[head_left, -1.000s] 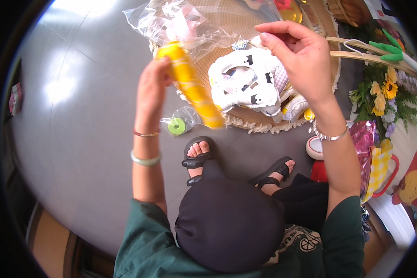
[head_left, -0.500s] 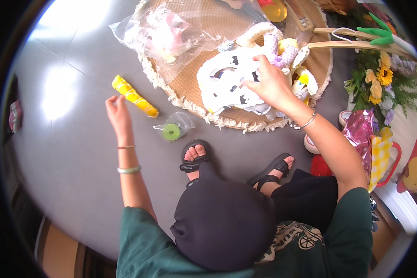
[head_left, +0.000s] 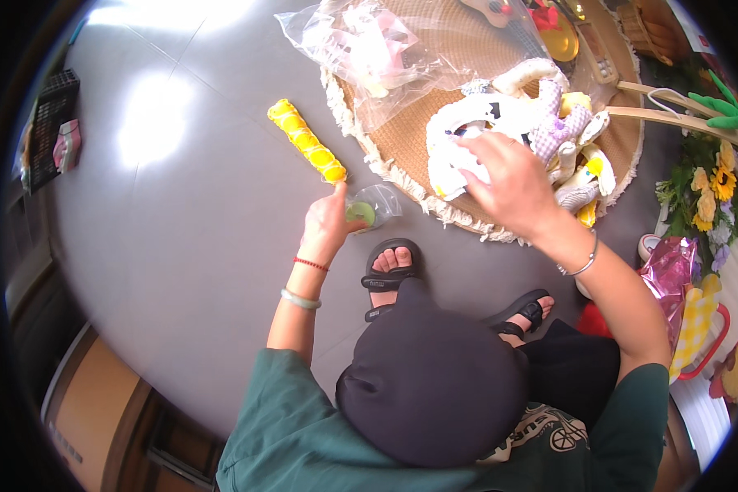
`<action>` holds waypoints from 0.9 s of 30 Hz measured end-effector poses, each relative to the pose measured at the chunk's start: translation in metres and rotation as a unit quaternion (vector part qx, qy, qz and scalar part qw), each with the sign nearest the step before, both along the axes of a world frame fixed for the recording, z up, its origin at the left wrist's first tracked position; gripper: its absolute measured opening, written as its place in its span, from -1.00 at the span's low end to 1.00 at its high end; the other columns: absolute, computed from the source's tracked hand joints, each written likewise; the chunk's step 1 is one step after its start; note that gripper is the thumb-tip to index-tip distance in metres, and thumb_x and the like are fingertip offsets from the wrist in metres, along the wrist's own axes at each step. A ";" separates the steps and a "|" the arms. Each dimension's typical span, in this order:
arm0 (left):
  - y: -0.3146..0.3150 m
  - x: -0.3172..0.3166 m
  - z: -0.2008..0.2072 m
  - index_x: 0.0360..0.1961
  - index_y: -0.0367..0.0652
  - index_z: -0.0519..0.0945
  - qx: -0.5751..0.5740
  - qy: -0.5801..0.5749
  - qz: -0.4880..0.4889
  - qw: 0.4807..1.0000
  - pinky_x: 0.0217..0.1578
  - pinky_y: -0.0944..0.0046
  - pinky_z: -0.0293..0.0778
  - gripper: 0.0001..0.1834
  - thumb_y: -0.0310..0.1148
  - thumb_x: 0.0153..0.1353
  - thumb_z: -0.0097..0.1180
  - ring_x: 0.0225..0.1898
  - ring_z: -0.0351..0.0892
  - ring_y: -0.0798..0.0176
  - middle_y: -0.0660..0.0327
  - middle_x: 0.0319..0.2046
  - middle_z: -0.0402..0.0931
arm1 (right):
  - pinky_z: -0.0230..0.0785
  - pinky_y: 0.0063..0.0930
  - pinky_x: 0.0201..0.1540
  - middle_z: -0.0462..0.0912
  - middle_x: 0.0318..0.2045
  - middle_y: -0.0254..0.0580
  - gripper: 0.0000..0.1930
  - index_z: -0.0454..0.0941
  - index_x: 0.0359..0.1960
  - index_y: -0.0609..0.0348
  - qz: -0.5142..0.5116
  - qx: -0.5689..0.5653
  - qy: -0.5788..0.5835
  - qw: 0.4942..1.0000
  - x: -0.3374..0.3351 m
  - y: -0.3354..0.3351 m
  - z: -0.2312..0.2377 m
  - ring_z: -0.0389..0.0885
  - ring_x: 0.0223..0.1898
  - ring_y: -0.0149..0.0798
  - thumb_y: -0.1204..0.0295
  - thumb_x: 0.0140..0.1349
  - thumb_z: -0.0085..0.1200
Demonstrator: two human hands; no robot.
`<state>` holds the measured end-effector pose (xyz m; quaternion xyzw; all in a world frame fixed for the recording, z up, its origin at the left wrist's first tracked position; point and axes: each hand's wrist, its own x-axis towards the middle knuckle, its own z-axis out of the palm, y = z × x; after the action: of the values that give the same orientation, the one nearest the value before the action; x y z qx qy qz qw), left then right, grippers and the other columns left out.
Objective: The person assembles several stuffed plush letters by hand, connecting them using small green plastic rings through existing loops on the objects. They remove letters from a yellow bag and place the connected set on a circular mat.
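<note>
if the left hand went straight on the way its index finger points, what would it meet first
Most likely the near end of the yellow roll on the floor, just ahead of the left hand. Depth is unclear, so it might pass above it.

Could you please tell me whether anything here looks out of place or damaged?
The yellow roll lies on the grey floor, off the round mat that holds the cloth items, so it looks slightly stray. I see no spill or damage.
</note>
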<state>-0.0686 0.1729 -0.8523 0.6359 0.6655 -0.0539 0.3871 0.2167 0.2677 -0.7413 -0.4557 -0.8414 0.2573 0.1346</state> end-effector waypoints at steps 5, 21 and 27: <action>-0.008 -0.014 -0.013 -0.22 -0.27 0.61 -0.050 -0.115 0.019 0.992 -0.31 0.13 0.50 -0.67 -0.21 0.14 0.28 -0.43 0.58 0.05 -0.03 -0.49 0.56 | 0.45 -0.26 -0.19 0.60 -0.32 -0.10 -0.77 0.55 -0.22 0.23 0.020 -0.099 0.072 0.992 -0.016 -0.020 -0.010 0.59 -0.25 -0.06 0.46 0.09 0.21; 0.027 0.035 0.089 -0.08 -0.31 0.59 -0.121 -0.512 0.226 0.820 -0.09 0.43 0.44 -0.76 -0.39 0.31 0.16 -0.19 0.50 0.54 0.35 -0.22 0.62 | 0.44 -0.46 -0.23 0.55 -0.22 -0.23 -0.62 0.50 -0.02 0.10 -0.131 -0.257 0.261 0.921 -0.028 -0.005 0.013 0.56 -0.22 -0.30 0.43 0.11 0.26; 0.035 0.039 0.087 -0.16 -0.27 0.60 -0.043 -0.382 0.113 0.916 -0.37 0.46 0.38 -0.85 -0.48 0.26 0.19 -0.43 0.38 0.58 0.41 -0.46 0.56 | 0.43 -0.29 -0.12 0.58 -0.18 -0.10 -0.86 0.65 -0.32 0.21 -0.045 -0.080 0.218 0.972 -0.016 0.016 0.021 0.59 -0.20 -0.08 0.41 0.17 0.15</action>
<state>-0.0297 0.2081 -0.7653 0.5110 0.5318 0.2087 0.6423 0.2009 0.2839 -0.7206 -0.4356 -0.7470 0.4107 0.2892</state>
